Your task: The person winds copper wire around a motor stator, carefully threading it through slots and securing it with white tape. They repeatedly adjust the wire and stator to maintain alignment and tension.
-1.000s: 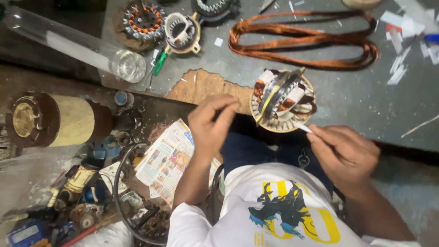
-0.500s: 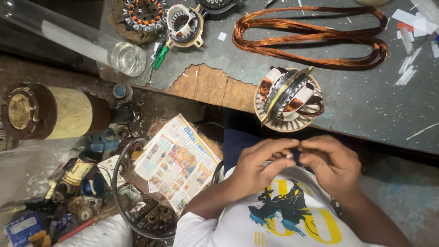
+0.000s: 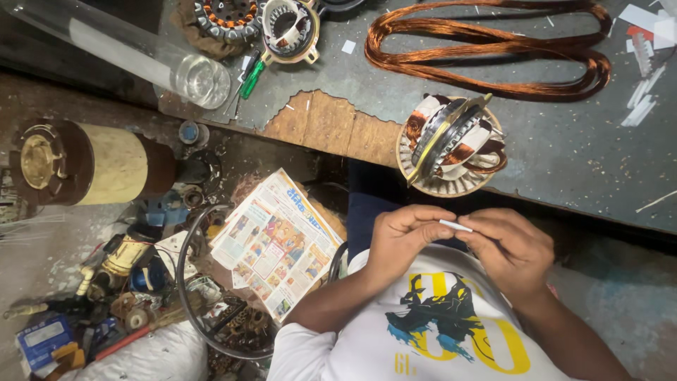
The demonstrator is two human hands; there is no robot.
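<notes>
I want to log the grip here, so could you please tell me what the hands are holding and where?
A thin white strip is pinched between both hands: left hand fingertips on its left end, right hand fingertips on its right end.

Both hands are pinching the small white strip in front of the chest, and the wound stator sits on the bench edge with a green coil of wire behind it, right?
Not quite: the head view shows the coil of wire is copper-coloured, not green. The rest holds: left hand and right hand pinch the white strip, and the wound stator sits on the bench edge.

bench: grey worktop [image 3: 564, 155], edge chipped to bare wood | floor: dusty concrete [image 3: 42, 261] | light: dim, from above
</notes>
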